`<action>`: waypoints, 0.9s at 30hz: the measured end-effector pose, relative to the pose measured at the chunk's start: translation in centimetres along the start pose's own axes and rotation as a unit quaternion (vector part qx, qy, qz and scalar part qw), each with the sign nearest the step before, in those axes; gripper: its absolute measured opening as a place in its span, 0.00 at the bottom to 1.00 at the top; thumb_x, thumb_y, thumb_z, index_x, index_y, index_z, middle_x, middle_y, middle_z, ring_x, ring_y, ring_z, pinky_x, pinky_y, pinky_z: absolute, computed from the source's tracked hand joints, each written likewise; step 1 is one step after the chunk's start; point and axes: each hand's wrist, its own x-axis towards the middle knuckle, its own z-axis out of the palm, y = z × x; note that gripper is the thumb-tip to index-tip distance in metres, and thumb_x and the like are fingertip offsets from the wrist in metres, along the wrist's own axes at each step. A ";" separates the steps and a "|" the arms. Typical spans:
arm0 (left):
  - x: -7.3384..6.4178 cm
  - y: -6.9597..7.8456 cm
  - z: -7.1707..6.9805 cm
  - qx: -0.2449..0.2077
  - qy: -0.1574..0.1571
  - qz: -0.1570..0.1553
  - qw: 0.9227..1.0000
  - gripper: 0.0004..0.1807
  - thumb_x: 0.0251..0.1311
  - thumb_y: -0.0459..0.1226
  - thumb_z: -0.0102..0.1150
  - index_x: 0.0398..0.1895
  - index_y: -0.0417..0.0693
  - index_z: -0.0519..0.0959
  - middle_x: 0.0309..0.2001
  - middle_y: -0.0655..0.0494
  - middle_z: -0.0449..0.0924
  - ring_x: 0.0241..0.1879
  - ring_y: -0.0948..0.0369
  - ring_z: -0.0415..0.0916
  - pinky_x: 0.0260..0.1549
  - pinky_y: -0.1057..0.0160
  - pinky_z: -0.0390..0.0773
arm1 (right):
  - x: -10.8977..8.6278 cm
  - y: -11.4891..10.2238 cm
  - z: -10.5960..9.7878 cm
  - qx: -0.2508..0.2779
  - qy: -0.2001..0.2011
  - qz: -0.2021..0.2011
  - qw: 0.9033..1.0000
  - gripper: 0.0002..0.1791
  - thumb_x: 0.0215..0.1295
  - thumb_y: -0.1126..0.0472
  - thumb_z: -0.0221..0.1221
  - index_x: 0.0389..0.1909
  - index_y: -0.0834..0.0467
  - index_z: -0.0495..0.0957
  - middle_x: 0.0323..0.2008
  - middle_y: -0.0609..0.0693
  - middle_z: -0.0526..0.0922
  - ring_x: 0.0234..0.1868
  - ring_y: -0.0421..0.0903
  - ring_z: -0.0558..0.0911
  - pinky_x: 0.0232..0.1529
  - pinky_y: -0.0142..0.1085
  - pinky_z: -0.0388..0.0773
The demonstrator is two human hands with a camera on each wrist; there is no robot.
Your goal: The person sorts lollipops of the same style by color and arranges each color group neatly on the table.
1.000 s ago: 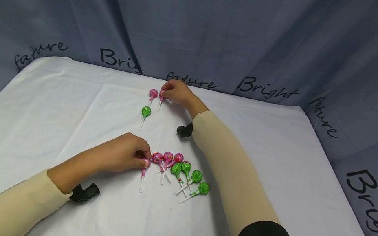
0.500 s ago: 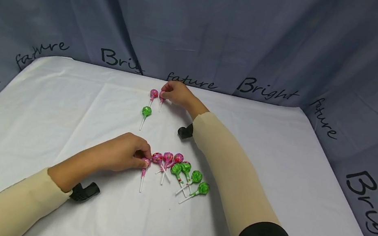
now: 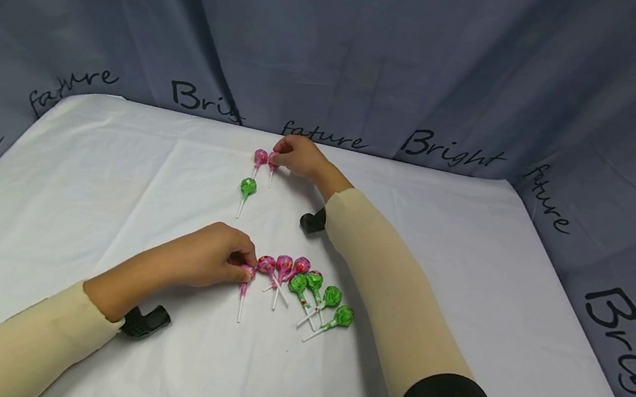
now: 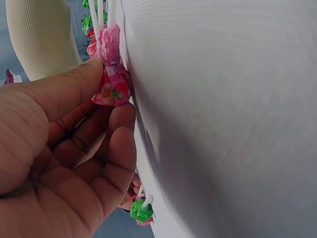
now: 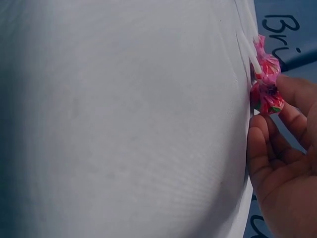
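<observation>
My left hand (image 3: 215, 257) pinches the wrapped head of a pink lollipop (image 4: 113, 89) between thumb and fingers, at the left end of a loose group of lollipops. Its white stick points toward me on the white cloth. At the far side, my right hand (image 3: 301, 155) holds another pink lollipop (image 5: 270, 99) by its head, with fingertips close to the cloth. Just left of that one lies a further pink lollipop (image 3: 260, 157), and nearer to me a green lollipop (image 3: 248, 186) lies below its stick. The fingers partly cover both held heads.
Beside the left hand lie three pink lollipops (image 3: 284, 264) and several green lollipops (image 3: 331, 296), some sticks crossing. The white tablecloth (image 3: 106, 193) ends at a grey-blue curtain (image 3: 342, 43) with black lettering. The right forearm reaches across the cloth, right of the group.
</observation>
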 end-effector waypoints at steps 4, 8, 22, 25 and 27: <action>-0.1 0.1 -0.2 0.003 0.000 0.001 1.000 0.03 0.59 0.35 0.70 0.32 0.50 0.84 0.28 0.65 0.76 0.31 0.65 0.70 0.32 0.64 0.73 | 0.0 -0.2 -0.1 0.008 -0.002 0.005 1.000 0.15 0.69 0.54 0.63 0.51 0.55 0.76 0.50 0.49 0.77 0.48 0.46 0.74 0.47 0.35 0.74; -0.1 0.1 -0.2 0.002 0.000 0.001 1.000 0.03 0.58 0.34 0.70 0.32 0.50 0.84 0.28 0.65 0.77 0.30 0.65 0.70 0.32 0.64 0.73 | -0.6 -0.6 -0.6 0.031 0.011 0.013 0.999 0.15 0.69 0.55 0.62 0.51 0.56 0.75 0.49 0.50 0.77 0.48 0.46 0.75 0.48 0.35 0.74; 0.0 0.2 0.1 0.001 0.001 -0.004 1.000 0.04 0.58 0.33 0.70 0.31 0.49 0.83 0.28 0.64 0.76 0.30 0.64 0.70 0.31 0.64 0.73 | -8.6 -1.6 -3.5 0.080 -0.002 -0.060 0.995 0.12 0.68 0.56 0.62 0.48 0.57 0.77 0.46 0.51 0.79 0.51 0.53 0.78 0.53 0.45 0.75; 0.1 0.3 0.2 0.004 0.001 -0.002 1.000 0.04 0.58 0.33 0.70 0.31 0.49 0.83 0.27 0.64 0.76 0.30 0.64 0.70 0.31 0.64 0.73 | -11.4 -1.5 -3.9 0.069 -0.008 -0.061 0.996 0.12 0.68 0.56 0.62 0.48 0.57 0.78 0.46 0.51 0.79 0.49 0.49 0.77 0.53 0.45 0.74; 0.0 0.3 0.2 0.005 0.002 -0.002 1.000 0.04 0.58 0.33 0.70 0.31 0.49 0.83 0.27 0.64 0.76 0.30 0.64 0.70 0.31 0.64 0.73 | -13.1 -1.2 -4.1 0.062 -0.011 -0.063 0.996 0.11 0.68 0.56 0.62 0.47 0.57 0.78 0.46 0.50 0.80 0.48 0.47 0.77 0.52 0.43 0.74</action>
